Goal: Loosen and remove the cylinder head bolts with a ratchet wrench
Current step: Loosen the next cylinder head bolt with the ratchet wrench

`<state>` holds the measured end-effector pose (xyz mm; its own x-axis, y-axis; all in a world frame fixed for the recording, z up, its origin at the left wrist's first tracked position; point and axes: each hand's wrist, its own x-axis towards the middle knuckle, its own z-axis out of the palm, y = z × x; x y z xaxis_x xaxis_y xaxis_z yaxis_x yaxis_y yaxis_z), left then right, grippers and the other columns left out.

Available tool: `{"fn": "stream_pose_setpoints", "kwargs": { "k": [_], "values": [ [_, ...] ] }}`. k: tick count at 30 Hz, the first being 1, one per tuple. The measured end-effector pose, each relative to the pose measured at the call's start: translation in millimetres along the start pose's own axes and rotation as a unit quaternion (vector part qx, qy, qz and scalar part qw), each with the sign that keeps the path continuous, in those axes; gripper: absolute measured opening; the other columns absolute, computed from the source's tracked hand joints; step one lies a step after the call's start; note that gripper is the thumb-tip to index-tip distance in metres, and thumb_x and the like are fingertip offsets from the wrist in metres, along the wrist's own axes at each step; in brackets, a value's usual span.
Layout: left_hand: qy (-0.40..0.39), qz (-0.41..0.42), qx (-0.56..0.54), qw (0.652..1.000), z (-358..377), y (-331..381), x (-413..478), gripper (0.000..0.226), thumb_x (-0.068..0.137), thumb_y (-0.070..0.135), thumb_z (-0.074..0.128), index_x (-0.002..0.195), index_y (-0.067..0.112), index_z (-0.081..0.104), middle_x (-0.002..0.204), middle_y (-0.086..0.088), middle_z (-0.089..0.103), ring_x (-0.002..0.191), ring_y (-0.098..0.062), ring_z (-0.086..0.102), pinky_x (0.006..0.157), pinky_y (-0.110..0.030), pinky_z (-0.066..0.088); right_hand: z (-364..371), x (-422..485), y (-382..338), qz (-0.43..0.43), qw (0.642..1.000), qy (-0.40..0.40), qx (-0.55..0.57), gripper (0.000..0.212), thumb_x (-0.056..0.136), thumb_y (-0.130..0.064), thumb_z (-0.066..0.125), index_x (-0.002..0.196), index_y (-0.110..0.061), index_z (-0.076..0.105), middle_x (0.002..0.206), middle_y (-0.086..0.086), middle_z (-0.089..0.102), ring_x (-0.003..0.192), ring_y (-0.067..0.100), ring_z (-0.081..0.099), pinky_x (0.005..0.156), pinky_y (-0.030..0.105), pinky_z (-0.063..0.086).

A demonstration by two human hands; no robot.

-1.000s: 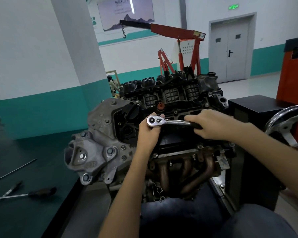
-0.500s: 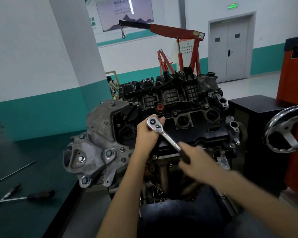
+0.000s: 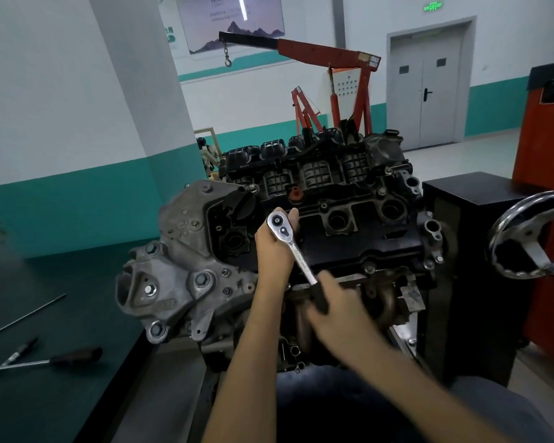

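Chrome ratchet wrench (image 3: 298, 255) with a black handle sits with its round head over the near-left part of the black top cover of the grey-and-black engine (image 3: 349, 219), its shaft running down and to your right. It is rigid steel, probably heavy for its size, and the polished shaft looks slick. I judge the dark handle the right place to pull, with the head backed by the other hand so the drive does not tip off. That is how you have it: your left hand (image 3: 272, 251) curls up round the head, one fingertip showing above it, and your right hand (image 3: 336, 306) wraps the handle's lower end. A seated bolt will likely resist stiffly, then give all at once. Brace for that, since the brown exhaust manifold (image 3: 381, 292) lies just beyond your knuckles.

The cylinder head bolt under the tool is hidden beneath the wrench head and your left hand, as is any socket or extension, so you cannot tell how far out it stands. Your right hand is blurred and its fingers are hard to separate. Other small silver bolt heads (image 3: 369, 268) show along the cover's near edge; whether they are tight cannot be read.
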<state>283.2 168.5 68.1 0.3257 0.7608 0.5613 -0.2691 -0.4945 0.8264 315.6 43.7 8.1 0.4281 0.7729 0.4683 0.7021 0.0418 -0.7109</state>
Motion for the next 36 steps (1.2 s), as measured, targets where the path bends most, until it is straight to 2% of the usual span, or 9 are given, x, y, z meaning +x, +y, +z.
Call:
{"fn": "stream_pose_setpoints", "kwargs": {
  "k": [3, 5, 10, 15, 19, 21, 27, 32, 36],
  "values": [
    [0.001, 0.005, 0.064, 0.998, -2.6, -1.9, 3.6, 0.040, 0.096, 0.016, 0.059, 0.068, -0.002, 0.036, 0.069, -0.011, 0.029, 0.062, -0.013, 0.026, 0.052, -0.020, 0.026, 50.9, -7.6, -20.9, 0.049, 0.995, 0.035, 0.082, 0.026, 0.086, -0.009, 0.054, 0.111, -0.013, 0.046, 0.075, 0.007, 0.059, 0.067, 0.023, 0.061, 0.063, 0.035, 0.053],
    [-0.012, -0.009, 0.069, 0.997, -6.4, -2.3, 6.7, 0.042, 0.095, 0.017, 0.060, 0.066, 0.002, 0.035, 0.068, -0.011, 0.030, 0.065, -0.018, 0.027, 0.055, -0.025, 0.027, 43.6, -4.3, -16.8, 0.057, 0.996, 0.010, 0.069, 0.031, 0.086, -0.009, 0.054, 0.115, -0.011, 0.045, 0.076, 0.009, 0.058, 0.066, 0.022, 0.060, 0.060, 0.029, 0.052],
    [-0.112, 0.028, 0.092, 0.989, -11.8, -0.6, 11.2, 0.050, 0.093, 0.018, 0.060, 0.053, 0.029, 0.032, 0.053, 0.012, 0.031, 0.057, -0.007, 0.029, 0.056, -0.022, 0.027, -77.1, 38.3, 16.7, -0.054, 0.976, -0.124, -0.170, 0.027, 0.083, -0.009, 0.060, 0.103, -0.024, 0.052, 0.065, -0.007, 0.049, 0.048, 0.002, 0.049, 0.046, 0.012, 0.036],
    [-0.086, 0.029, 0.063, 0.994, -12.7, -2.5, 11.1, 0.048, 0.092, 0.007, 0.055, 0.052, 0.033, 0.050, 0.052, 0.017, 0.045, 0.056, 0.001, 0.039, 0.061, -0.020, 0.034, -127.9, 94.3, 1.2, -0.163, 0.897, -0.150, -0.383, 0.032, 0.088, -0.018, 0.058, 0.117, -0.026, 0.049, 0.064, -0.014, 0.042, 0.054, 0.002, 0.046, 0.055, 0.024, 0.039],
    [-0.028, 0.030, 0.010, 0.999, -4.9, -5.7, 0.4, 0.039, 0.096, 0.008, 0.056, 0.063, 0.009, 0.036, 0.060, 0.004, 0.036, 0.059, -0.005, 0.034, 0.057, -0.018, 0.032, -82.9, 45.2, 14.5, -0.092, 0.965, -0.086, -0.231, 0.020, 0.084, -0.016, 0.059, 0.091, -0.027, 0.044, 0.065, -0.002, 0.049, 0.058, 0.021, 0.054, 0.052, 0.028, 0.041],
    [-0.012, 0.024, 0.013, 1.000, 1.6, -6.0, -1.2, 0.043, 0.096, 0.013, 0.058, 0.063, 0.013, 0.031, 0.060, 0.006, 0.031, 0.060, -0.007, 0.029, 0.055, -0.020, 0.028, -43.8, 14.0, 14.4, -0.032, 0.995, -0.040, -0.086, 0.027, 0.082, -0.012, 0.059, 0.080, -0.028, 0.038, 0.061, 0.000, 0.048, 0.051, 0.014, 0.050, 0.048, 0.021, 0.037],
    [0.001, 0.000, 0.081, 0.997, -0.5, -6.8, 8.1, 0.049, 0.095, 0.020, 0.059, 0.059, 0.025, 0.026, 0.053, 0.011, 0.025, 0.055, -0.006, 0.024, 0.055, -0.025, 0.026, 36.9, -4.7, -14.9, 0.044, 0.994, 0.002, 0.103, 0.021, 0.084, -0.007, 0.054, 0.097, -0.020, 0.044, 0.066, 0.001, 0.052, 0.051, 0.007, 0.052, 0.047, 0.014, 0.040],
    [-0.110, 0.021, 0.068, 0.991, -10.9, -6.8, 11.8, 0.047, 0.092, 0.022, 0.059, 0.054, 0.028, 0.033, 0.054, 0.013, 0.032, 0.058, -0.007, 0.029, 0.057, -0.024, 0.028, -49.8, 22.5, 16.4, -0.023, 0.989, -0.091, -0.116, 0.035, 0.083, -0.010, 0.058, 0.116, -0.018, 0.051, 0.072, 0.000, 0.050, 0.055, 0.007, 0.048, 0.051, 0.018, 0.041],
    [-0.145, 0.026, 0.126, 0.981, -11.5, 0.3, 25.8, 0.053, 0.089, 0.006, 0.055, 0.047, 0.030, 0.036, 0.049, 0.013, 0.034, 0.054, -0.003, 0.029, 0.057, -0.026, 0.028, -122.0, 85.4, 9.7, -0.118, 0.923, -0.165, -0.327, 0.035, 0.088, -0.015, 0.058, 0.122, -0.022, 0.050, 0.067, -0.009, 0.050, 0.051, 0.002, 0.052, 0.046, 0.013, 0.039]
  ]
}}
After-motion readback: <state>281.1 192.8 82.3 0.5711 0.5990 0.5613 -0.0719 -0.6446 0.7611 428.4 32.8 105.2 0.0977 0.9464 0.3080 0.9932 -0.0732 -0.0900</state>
